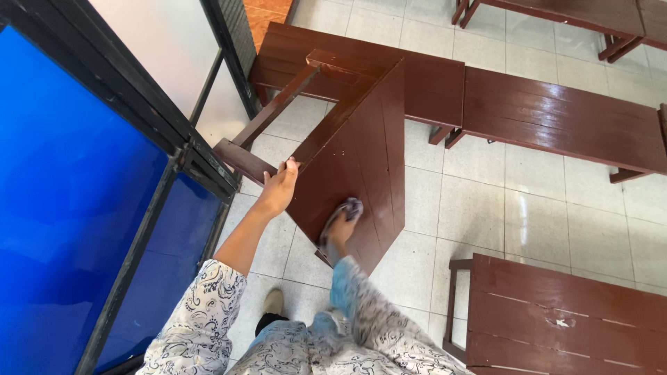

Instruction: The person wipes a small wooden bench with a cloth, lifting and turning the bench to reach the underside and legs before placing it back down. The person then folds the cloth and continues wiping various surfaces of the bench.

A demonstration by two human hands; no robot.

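1. Tipped bench (361,153): dark brown, glossy wood, tilted up on one edge on the tiled floor (542,208), its seat face turned toward the person, legs and crossbar pointing away to the left.
2. Left hand (280,187): fingers curled over the bench's upper left edge, gripping it and keeping it tilted.
3. Right hand (340,229): closed on a grey cloth (347,210), which is pressed flat against the seat face near its lower end.
4. Risk: the bench appears to balance on a narrow edge. A hard push with the cloth, or a slackened left grip, could let it slide on the smooth tiles or drop. The person's foot (272,301) stands near its base.
5. Blue panel with black frame (83,208): close on the left, beside the bench legs; little room for the bench to swing that way.
6. Other benches: one long pair (528,111) lies just behind the tipped bench, another (556,312) at the lower right. Both hem in the working space.
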